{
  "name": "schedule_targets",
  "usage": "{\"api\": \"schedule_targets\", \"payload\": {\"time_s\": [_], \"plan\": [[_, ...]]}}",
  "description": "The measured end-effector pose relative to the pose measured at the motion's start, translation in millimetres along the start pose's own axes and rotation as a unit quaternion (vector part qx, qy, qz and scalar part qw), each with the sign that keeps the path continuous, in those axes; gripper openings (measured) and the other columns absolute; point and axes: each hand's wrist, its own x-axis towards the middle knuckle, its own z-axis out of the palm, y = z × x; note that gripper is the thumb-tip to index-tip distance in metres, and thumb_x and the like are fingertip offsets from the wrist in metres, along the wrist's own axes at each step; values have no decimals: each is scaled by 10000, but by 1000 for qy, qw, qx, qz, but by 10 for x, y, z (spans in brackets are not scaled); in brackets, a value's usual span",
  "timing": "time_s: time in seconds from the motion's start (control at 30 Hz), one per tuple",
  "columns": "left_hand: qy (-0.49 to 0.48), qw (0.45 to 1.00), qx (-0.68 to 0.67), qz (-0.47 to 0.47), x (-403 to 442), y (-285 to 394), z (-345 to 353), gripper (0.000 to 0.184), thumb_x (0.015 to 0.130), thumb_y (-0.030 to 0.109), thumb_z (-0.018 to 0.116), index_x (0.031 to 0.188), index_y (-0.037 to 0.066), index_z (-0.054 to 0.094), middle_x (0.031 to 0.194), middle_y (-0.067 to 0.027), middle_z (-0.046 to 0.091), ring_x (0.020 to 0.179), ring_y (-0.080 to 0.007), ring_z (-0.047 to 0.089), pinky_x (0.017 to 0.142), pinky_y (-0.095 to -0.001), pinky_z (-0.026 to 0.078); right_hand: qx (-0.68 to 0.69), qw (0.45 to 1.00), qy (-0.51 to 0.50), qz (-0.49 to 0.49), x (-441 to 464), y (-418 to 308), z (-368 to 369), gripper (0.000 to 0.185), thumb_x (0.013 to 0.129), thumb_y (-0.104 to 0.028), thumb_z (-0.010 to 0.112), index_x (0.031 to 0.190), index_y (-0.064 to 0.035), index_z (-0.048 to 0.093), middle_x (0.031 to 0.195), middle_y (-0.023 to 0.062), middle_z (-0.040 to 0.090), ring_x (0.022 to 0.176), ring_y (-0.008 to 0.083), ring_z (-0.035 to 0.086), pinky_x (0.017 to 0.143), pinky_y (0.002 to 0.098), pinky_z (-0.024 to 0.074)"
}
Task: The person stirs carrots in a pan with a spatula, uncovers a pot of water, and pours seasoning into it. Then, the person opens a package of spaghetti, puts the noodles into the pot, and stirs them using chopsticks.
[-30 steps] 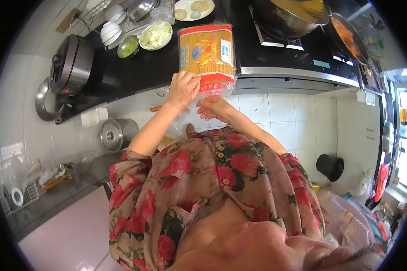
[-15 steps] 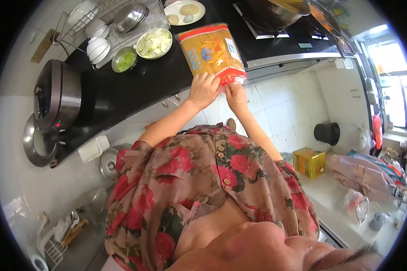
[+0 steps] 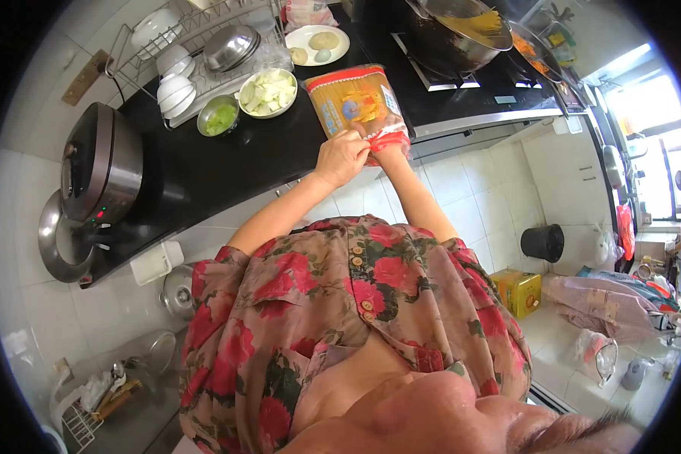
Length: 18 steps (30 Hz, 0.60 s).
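A flat, clear-and-red package of yellow noodles (image 3: 346,98) lies tilted at the counter's front edge. My left hand (image 3: 343,158) is closed on the package's near end, fingers pinching the plastic. My right hand (image 3: 390,151) reaches into the open near end; the red-printed film covers its fingers, so their pose is hidden. Left of the package stand a white bowl of pale chopped vegetable (image 3: 268,94) and a metal bowl with green pieces (image 3: 219,116). Behind it is a white plate (image 3: 337,38) with two pale round pieces and a bluish egg-like item.
A wok (image 3: 461,53) with noodles sits on the stove at the back right, a pan of orange shreds (image 3: 533,53) beside it. At the left are a rice cooker (image 3: 102,163) and a dish rack (image 3: 204,30) with bowls. A black bin (image 3: 542,243) stands on the floor.
My right hand has moved from below the package into its near end. The package has turned slightly, and my left hand stays at its near edge. The view has shifted.
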Motion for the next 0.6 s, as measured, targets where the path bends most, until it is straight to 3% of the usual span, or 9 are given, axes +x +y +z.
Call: {"api": "schedule_targets", "payload": {"time_s": [0.27, 0.37, 0.53, 0.6], "plan": [[45, 992, -74, -91, 7, -104, -75, 110, 792, 113, 662, 864, 41, 701, 785, -93, 630, 647, -243, 617, 588, -325, 484, 26, 994, -101, 14, 386, -63, 141, 277, 797, -294, 620, 945, -61, 645, 891, 137, 644, 808, 255, 621, 704, 395, 477], [45, 990, -85, -104, 31, -140, -154, 121, 790, 108, 674, 880, 30, 700, 764, -88, 625, 561, -202, 586, 543, -301, 461, 33, 991, -130, 21, 510, -81, 151, 266, 795, -273, 627, 951, -57, 641, 884, 132, 645, 800, 248, 623, 693, 392, 482], [-34, 977, -130, -164, -145, -210, -330, 131, 800, 108, 672, 897, 25, 699, 712, -57, 594, 520, -110, 505, 522, -254, 414, 54, 984, -169, 26, 548, -25, 102, 252, 792, -239, 639, 960, -51, 635, 872, 122, 645, 786, 237, 626, 675, 388, 490], [-39, 971, -140, -191, -219, -219, -412, 133, 797, 130, 673, 881, 31, 703, 742, -69, 623, 549, -134, 558, 538, -262, 444, 61, 980, -189, 25, 502, 1, 71, 248, 791, -225, 643, 964, -49, 632, 867, 118, 645, 780, 232, 627, 667, 386, 494]]}}
